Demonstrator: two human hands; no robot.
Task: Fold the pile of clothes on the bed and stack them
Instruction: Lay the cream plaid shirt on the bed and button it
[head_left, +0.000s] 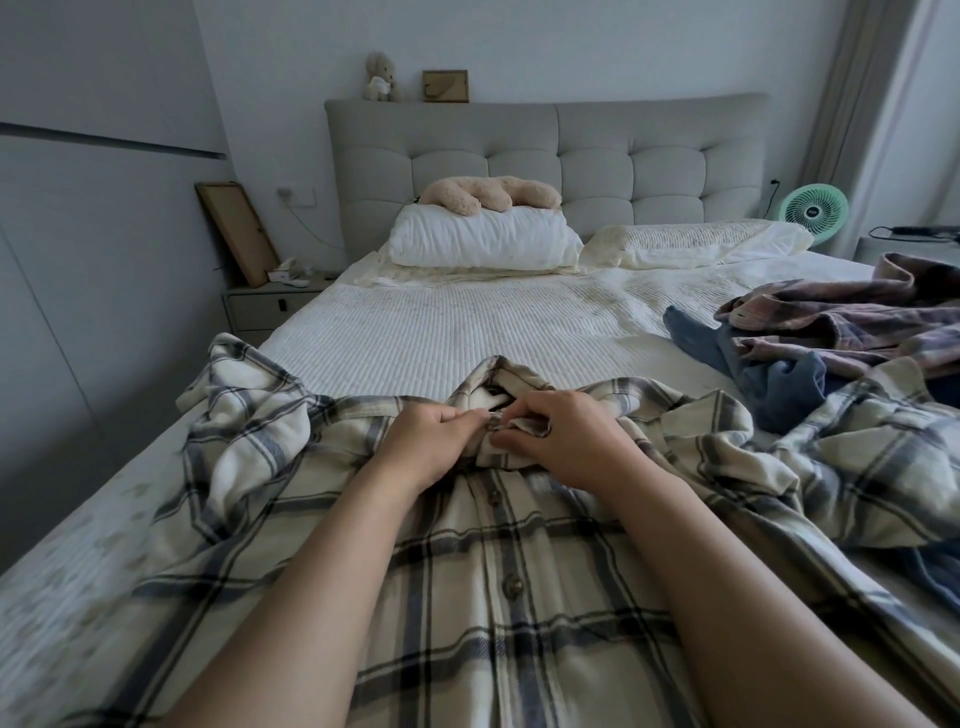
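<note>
1. Head view: the plaid shirt lies spread front-up on the bed, collar away from you.
2. Your left hand and right hand both pinch the placket just below the collar — likely at the top button.
3. It looks soft, light flannel — likely limp; hold it by the seams and shoulders.

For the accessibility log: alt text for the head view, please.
Both hands, left hand and right hand, pinch the placket below the collar of a cream plaid shirt spread on the bed. More unfolded clothes lie at right.
</note>
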